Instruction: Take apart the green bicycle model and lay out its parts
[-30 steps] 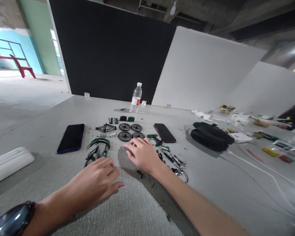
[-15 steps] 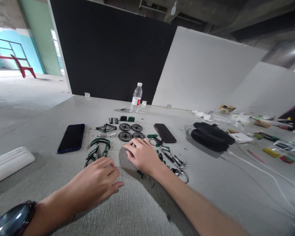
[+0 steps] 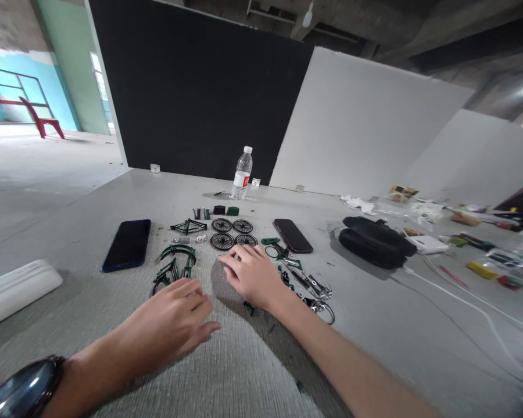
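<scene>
My left hand (image 3: 176, 313) hovers low over the table, fingers loosely bent and thumb apart, holding nothing I can see. Just beyond its fingers lie green curved mudguard-like parts (image 3: 178, 250) and part of a miniature green bicycle frame, partly hidden. To the right, my right hand (image 3: 253, 276) has its index finger stretched out, with no object visible in it. Close ahead of it are several small black spoked wheels (image 3: 222, 241). A dark triangular frame (image 3: 190, 226) and clear small parts (image 3: 187, 239) lie left of the wheels. Beyond my right wrist are silver and black bicycle parts (image 3: 311, 284).
One phone (image 3: 127, 245) lies at left, another (image 3: 293, 235) at right. A water bottle (image 3: 242, 174) stands at the back, before a black panel (image 3: 200, 87). A black case (image 3: 375, 242), white cables and loose clutter occupy the right side. A white object (image 3: 20, 290) is far left.
</scene>
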### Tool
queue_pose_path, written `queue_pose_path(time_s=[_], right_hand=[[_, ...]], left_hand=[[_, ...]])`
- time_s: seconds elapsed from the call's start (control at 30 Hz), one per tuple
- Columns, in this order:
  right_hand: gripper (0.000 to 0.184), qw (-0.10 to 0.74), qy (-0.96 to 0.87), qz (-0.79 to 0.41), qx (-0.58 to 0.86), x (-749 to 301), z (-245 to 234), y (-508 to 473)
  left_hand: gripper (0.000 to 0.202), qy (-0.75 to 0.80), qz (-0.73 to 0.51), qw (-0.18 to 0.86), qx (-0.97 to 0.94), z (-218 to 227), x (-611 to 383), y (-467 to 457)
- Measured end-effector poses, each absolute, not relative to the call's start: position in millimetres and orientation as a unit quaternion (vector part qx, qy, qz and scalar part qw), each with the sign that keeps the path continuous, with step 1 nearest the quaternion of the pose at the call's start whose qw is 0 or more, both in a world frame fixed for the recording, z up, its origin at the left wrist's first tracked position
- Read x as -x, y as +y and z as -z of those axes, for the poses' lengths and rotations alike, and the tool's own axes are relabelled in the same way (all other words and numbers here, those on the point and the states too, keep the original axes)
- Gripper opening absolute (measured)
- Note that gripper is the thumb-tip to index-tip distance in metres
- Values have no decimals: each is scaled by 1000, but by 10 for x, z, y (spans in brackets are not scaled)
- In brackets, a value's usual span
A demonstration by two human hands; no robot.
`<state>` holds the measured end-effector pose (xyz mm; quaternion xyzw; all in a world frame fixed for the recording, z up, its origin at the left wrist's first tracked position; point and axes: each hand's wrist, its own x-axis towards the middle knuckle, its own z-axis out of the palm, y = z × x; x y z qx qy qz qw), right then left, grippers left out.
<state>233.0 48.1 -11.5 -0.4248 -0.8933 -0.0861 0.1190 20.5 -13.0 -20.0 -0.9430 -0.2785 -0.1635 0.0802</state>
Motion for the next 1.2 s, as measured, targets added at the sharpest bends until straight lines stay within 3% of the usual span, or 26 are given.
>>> queue_pose_path(time_s=[1.2], right_hand=[[24, 110, -893, 107, 422, -2342, 95, 459]], left_hand=[[24, -262, 172, 107, 944, 158, -207, -160]])
